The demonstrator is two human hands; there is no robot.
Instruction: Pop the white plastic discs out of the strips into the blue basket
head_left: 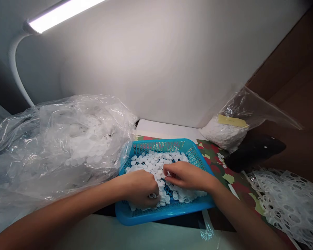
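Down inside the blue basket (169,213) with both hands, right among the white discs (153,161), scattered loose across the mesh bottom and banked along the near side. Curled almost into a fist with the left hand (141,189), knuckles up, showing a pale glint by the bent fingers; can't tell whether gripping a piece or just pressing into the heap. Bent more lightly with the right hand (185,174), thumb and forefinger brought near each other in a loose pinch; too small to make out anything between. Held close together, probably for sharing one patch without crossing.

Looks handily placed, too, dead ahead and within the glow of the lamp (65,14), likely for a clear view of such little pieces, and walled all round, presumably against spills.

Crowded on the left by a big clear bag (59,149), stuffed with more white pieces, bulging beside the basket and probably costing elbow room. Hemmed in behind by a pale wall (159,59). Bordered on the right by a patterned cloth (229,178), then a smaller bag (221,137) with a yellow label (232,121), a black object (255,151) too dark to identify, and a tangle of holed plastic (292,205).
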